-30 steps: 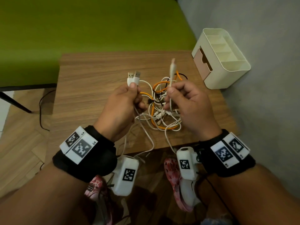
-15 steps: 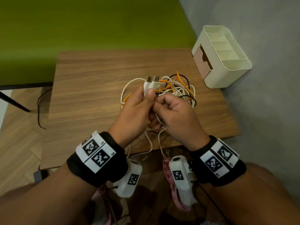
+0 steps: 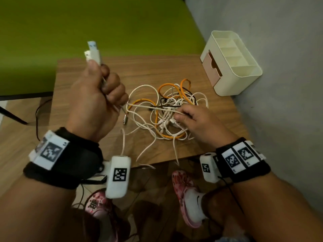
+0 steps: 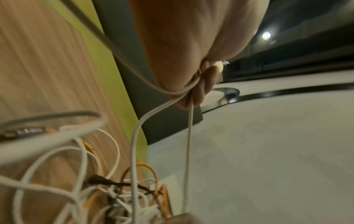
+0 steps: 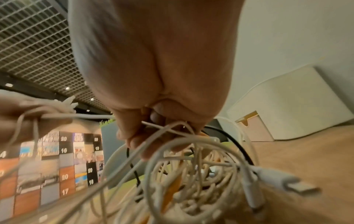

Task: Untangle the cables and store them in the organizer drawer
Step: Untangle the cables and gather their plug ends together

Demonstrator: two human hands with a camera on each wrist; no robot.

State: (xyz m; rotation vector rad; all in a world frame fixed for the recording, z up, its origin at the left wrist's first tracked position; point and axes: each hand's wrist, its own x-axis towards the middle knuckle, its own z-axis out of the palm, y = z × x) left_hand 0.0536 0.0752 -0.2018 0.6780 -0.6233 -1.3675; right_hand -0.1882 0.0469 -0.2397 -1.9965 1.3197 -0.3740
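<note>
Cable tangle, white, orange and black, on wooden worktop at centre. Left hand at 10 o'clock, raised, fisted round two white USB plugs and their leads. Right hand pinching white strands in tangle. Cream organizer at 2 o'clock, pink drawer closed.

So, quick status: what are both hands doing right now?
Left hand raised, gripping white plugs. Right hand pinching strands in the tangle. Organizer drawer shut, cables not yet free.
</note>
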